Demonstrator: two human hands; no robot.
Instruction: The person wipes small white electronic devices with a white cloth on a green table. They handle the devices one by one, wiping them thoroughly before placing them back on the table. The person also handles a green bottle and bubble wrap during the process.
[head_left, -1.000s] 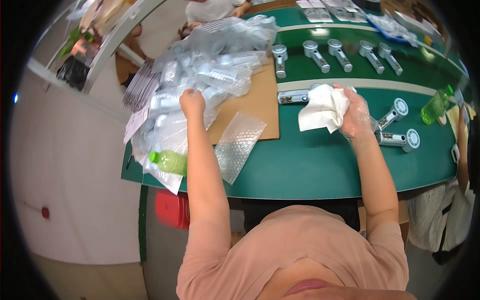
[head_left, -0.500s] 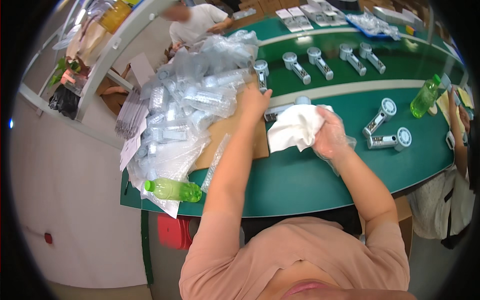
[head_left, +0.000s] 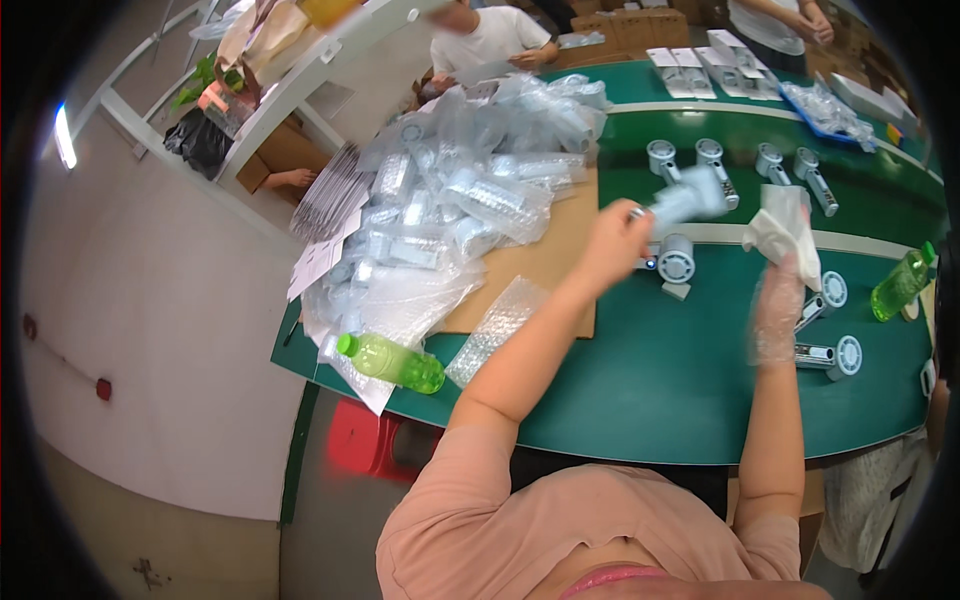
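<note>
1. My left hand (head_left: 615, 248) has its fingers curled around the handle of a pale blue device (head_left: 690, 198), blurred, its head out to their right.
2. My right hand (head_left: 780, 300) grips a white cloth (head_left: 784, 232) beyond its fingertips.
3. Another device (head_left: 676, 262) lies just right of my left fingers.
4. Bubble-wrapped bundles (head_left: 450, 190) heap up left of them.

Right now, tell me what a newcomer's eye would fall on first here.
Probably the big heap of clear bubble-wrapped packages on the left side of the green table. Next, the pale blue device, blurred, in the left hand, and the white cloth in the right hand. A bright green bottle shows at the table's near left.
</note>
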